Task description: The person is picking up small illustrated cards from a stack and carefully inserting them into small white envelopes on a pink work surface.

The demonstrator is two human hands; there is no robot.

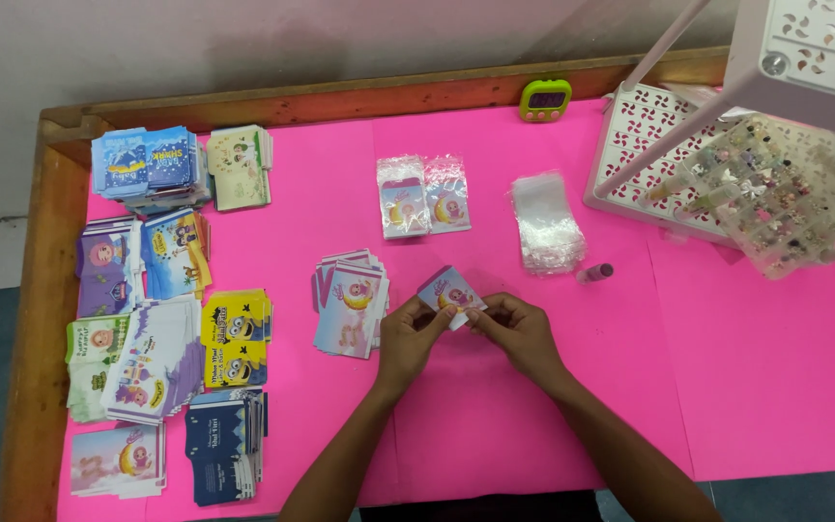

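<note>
At the frame's centre, the left hand (pixel 408 333) and right hand (pixel 519 329) both pinch one small printed card (pixel 449 290) above the pink table (pixel 727 387). Steady fingertip pressure at opposite edges likely keeps it flat, near the card stack (pixel 352 302).

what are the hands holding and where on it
Both hands hold one small printed card above the pink table: the left hand pinches its lower left edge, the right hand its lower right edge.
</note>
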